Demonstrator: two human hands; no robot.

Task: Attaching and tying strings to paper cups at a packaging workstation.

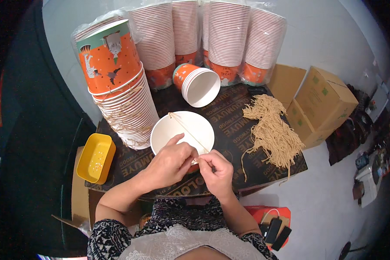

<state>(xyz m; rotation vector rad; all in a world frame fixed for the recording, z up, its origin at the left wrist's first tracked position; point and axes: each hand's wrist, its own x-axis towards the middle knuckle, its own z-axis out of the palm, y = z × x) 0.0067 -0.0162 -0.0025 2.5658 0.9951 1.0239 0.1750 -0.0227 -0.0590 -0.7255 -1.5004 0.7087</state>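
A white-lined paper cup [177,128] stands open side up on the dark board [234,134] in front of me. A thin tan string [187,128] stretches across its mouth from the far rim to the near rim. My left hand [171,164] grips the cup's near rim, index finger reaching inside. My right hand [216,170] pinches the string's near end at the rim, right beside the left hand's fingers.
A leaning stack of strung orange cups [121,93] stands at the left. Another short stack [199,84] lies on its side behind. Wrapped cup stacks [212,39] line the back. A pile of tan strings [273,130] lies at the right, a yellow tray [95,158] at the left, cardboard boxes [320,104] beyond.
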